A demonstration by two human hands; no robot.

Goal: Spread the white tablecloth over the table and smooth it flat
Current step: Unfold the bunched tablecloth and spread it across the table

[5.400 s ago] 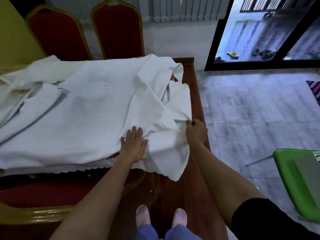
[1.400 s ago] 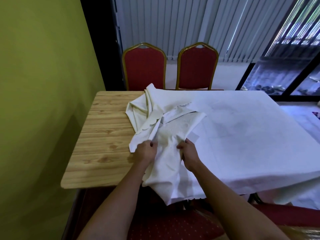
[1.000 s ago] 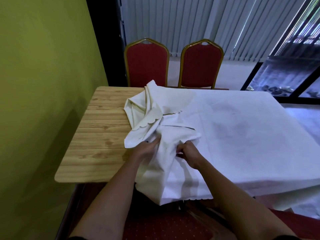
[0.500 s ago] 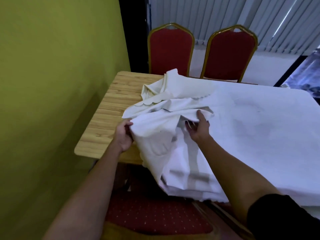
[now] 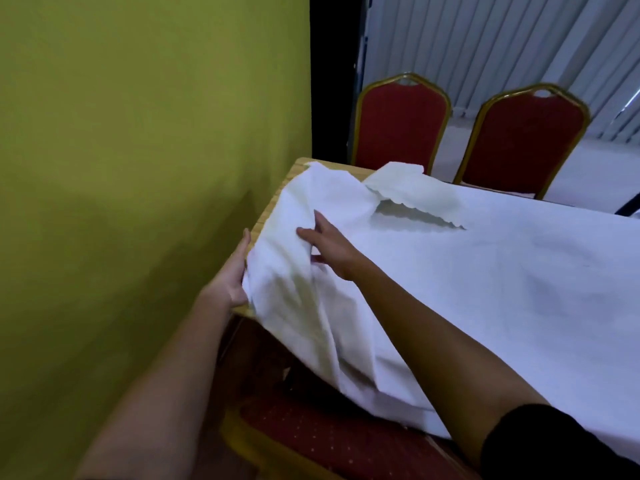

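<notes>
The white tablecloth (image 5: 485,271) covers the wooden table (image 5: 273,199) — soft, creased, one scalloped corner folded back. Left hand (image 5: 232,271) grips its edge; right hand (image 5: 332,247) lies flat, fingers spread.

White tablecloth (image 5: 485,271), red gold-framed chairs (image 5: 398,133), yellow-green wall (image 5: 138,168), light wood table (image 5: 270,209).

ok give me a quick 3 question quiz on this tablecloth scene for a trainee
1. True or false: the white tablecloth already lies flat across the whole table.
2. Which hand grips the cloth's edge at the table's near corner?
3. What lies folded back near the two red chairs: A) a scalloped flap, B) a napkin, C) a plate?

Key
1. False; it is bunched by the green wall.
2. The left hand; the right hand rests open on top.
3. A
</notes>
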